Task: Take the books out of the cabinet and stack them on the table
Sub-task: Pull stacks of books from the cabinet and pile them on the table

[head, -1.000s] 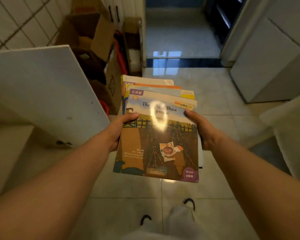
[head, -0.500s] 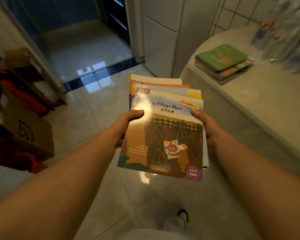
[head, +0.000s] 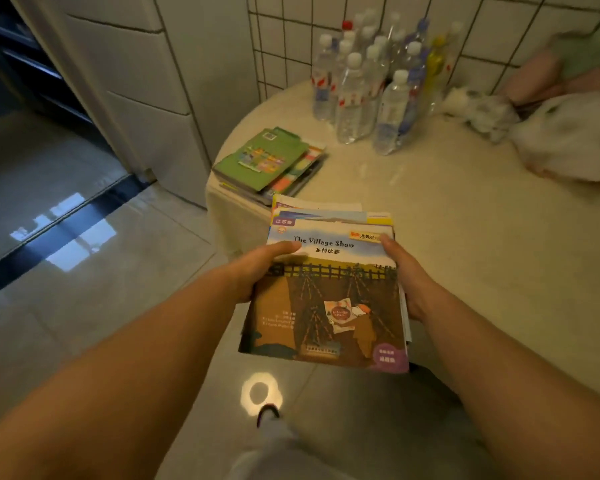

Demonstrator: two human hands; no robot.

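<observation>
I hold a pile of thin picture books flat in both hands; the top cover reads "The Village Show". My left hand grips its left edge, thumb on the cover. My right hand grips the right edge the same way. The pile hangs over the near left edge of a round cream table. A stack of books with a green cover on top lies on the table's left rim, just beyond the pile I hold. The cabinet is out of view.
Several clear water bottles stand at the table's back by the tiled wall. Crumpled white and pink cloth lies at the back right. A white panelled wall and a dark doorway are on the left. My foot shows on the glossy tiled floor.
My view has swung right, away from the cabinet door and cardboard boxes to the table. The held pile has come up to the table's edge, close to the green-topped stack. My grip is unchanged.
</observation>
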